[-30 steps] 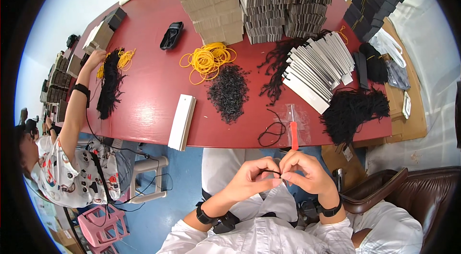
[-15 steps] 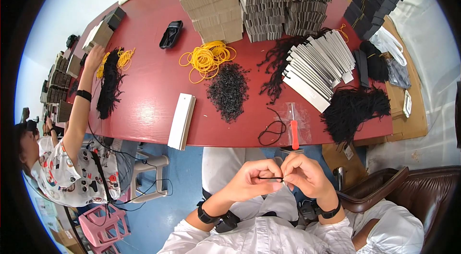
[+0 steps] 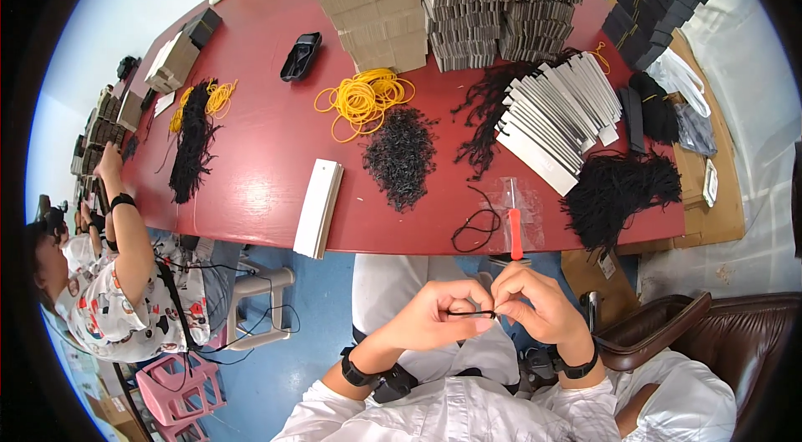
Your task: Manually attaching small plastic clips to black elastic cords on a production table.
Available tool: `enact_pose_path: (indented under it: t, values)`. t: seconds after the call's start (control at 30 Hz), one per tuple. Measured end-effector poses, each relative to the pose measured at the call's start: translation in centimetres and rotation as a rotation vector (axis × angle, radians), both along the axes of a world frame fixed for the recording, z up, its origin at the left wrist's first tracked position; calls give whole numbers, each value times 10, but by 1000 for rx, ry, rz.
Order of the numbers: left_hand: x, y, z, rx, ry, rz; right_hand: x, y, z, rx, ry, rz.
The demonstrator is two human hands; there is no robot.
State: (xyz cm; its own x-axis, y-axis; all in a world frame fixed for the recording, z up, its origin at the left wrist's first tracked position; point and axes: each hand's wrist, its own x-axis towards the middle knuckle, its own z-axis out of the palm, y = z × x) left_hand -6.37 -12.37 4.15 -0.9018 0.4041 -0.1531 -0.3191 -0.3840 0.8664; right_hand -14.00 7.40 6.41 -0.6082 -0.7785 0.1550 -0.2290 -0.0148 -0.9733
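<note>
A short length of black cord (image 3: 472,312) runs between my hands, just off the table's front edge and above my lap. My left hand (image 3: 434,317) is closed, pinching the cord between thumb and fingers. Thumb to fingertip, my right hand (image 3: 535,307) grips the cord's other end; the exact tip is hidden by the fingers. Just beyond them on the table lies a tool with a red handle (image 3: 515,233), on a clear plastic piece. A loose black cord (image 3: 476,229) is curled beside it.
On the red table (image 3: 259,141) lie white strips (image 3: 319,208), small black pieces (image 3: 401,158), yellow rubber bands (image 3: 363,99), fanned pale strips (image 3: 555,124) and black cords (image 3: 622,195). Tall cardboard stacks (image 3: 368,7) stand behind. A co-worker (image 3: 125,275) sits at left; a brown chair (image 3: 710,333) is at right.
My hands stay almost in place, still gripping the cord. The co-worker's arm has drawn back leftward from the strip stack at the table's left, and a small white piece now shows there.
</note>
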Motion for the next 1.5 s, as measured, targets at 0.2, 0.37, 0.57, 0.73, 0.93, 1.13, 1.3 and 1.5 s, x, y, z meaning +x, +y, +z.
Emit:
enact_pose_path:
  t: [0.2, 0.37, 0.57, 0.73, 0.93, 1.13, 1.3, 1.5]
  values:
    - [-2, 4, -1, 192, -97, 71, 4, -5, -3, -29, 139, -17]
    - [-2, 2, 4, 124, -76, 109, 5, -4, -5, -57, 48, -6]
    - [-3, 3, 4, 154, -95, 9, 2, -3, -4, -21, 231, -2]
    - [-3, 4, 6, 108, -62, 112, 10, -6, -5, 77, 574, -143]
    - [-1, 9, 6, 14, -15, 206, 13, -5, 5, 176, 801, -249]
    - [0, 12, 9, -243, 157, 359, 14, -11, 0, 77, 604, -297]
    - [0, 19, 11, -484, 319, 520, 19, -16, -5, 27, 528, -367]
    - [0, 27, 14, -812, 422, 646, 16, -24, -9, 157, 758, -433]
